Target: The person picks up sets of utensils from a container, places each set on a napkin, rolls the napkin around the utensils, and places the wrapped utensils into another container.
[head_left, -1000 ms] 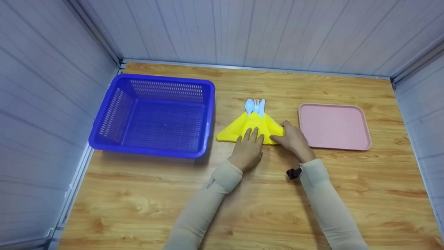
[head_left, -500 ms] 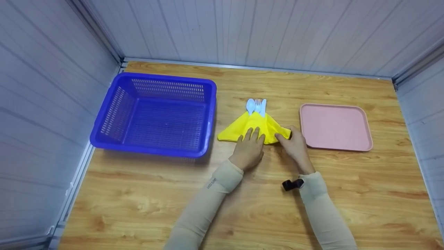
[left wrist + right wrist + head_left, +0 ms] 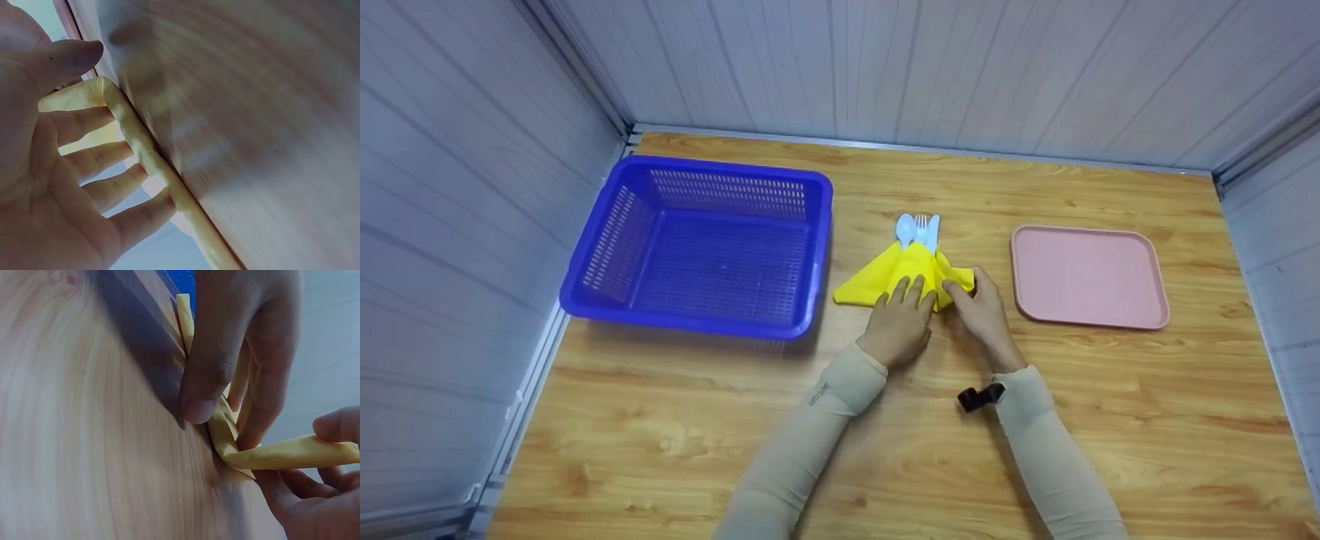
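A yellow cloth napkin (image 3: 872,283), folded to a triangle, lies at mid-table. Out of its top poke a pale blue spoon (image 3: 906,228), fork (image 3: 921,227) and knife (image 3: 934,231); their lower parts are hidden in the cloth. My left hand (image 3: 898,330) rests on the napkin's middle near its front edge, fingers straight and spread. With thumb and fingers my right hand (image 3: 981,311) pinches the right corner of the napkin. In the right wrist view that cloth flap (image 3: 298,453) stands raised off the table, bent up at a crease beside the left hand.
Left of the napkin stands a blue plastic basket (image 3: 823,255) with slotted walls and nothing in it. A pink tray (image 3: 1089,274) lies to the right, near my right hand. Pale panel walls (image 3: 870,75) enclose the wooden table at the back and sides.
The right hand has lifted the napkin's right corner and brought it inward to the left, so a crease now shows beside the cutlery. My left hand has stayed pressed in place.
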`<state>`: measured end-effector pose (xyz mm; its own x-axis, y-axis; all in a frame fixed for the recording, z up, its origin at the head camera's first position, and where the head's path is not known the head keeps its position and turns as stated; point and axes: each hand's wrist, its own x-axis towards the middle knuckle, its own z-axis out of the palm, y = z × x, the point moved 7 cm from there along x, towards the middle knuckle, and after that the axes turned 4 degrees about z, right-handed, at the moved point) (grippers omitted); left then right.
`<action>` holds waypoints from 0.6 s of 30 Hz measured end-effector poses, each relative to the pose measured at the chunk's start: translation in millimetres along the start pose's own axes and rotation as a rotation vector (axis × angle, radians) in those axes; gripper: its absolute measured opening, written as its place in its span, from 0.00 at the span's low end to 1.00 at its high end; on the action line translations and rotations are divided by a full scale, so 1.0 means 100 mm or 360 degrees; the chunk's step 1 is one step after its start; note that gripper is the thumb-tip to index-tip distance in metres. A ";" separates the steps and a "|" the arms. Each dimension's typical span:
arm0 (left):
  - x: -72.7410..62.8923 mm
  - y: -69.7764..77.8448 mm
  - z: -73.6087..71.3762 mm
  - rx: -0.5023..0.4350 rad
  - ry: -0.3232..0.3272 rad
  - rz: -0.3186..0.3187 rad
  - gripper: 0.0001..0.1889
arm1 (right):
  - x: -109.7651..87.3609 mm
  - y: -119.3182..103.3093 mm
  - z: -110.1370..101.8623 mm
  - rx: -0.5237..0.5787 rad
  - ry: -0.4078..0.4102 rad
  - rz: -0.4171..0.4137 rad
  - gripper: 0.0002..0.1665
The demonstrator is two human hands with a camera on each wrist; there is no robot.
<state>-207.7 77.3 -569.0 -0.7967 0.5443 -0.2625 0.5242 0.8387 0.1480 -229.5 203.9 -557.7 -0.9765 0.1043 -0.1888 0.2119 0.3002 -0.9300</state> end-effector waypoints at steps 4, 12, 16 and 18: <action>0.00 -0.01 0.00 -0.0014 -0.0009 0.0004 0.32 | 0.02 0.00 0.02 -0.0018 -0.0025 0.0013 0.15; -0.01 -0.02 -0.02 -0.0049 -0.0011 0.0025 0.32 | 0.07 0.03 0.08 -0.0056 -0.0102 0.0072 0.18; -0.02 -0.05 -0.05 -0.0068 0.0021 0.0051 0.31 | 0.09 0.03 0.11 -0.0074 -0.0125 0.0037 0.18; -0.03 -0.05 -0.06 -0.0076 0.0035 0.0062 0.31 | 0.09 0.02 0.11 -0.0079 -0.0132 0.0025 0.18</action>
<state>-209.9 71.2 -563.5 -0.7829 0.5762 -0.2347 0.5401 0.8166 0.2034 -238.1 194.6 -564.9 -0.9726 0.0312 -0.2304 0.2268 0.3460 -0.9104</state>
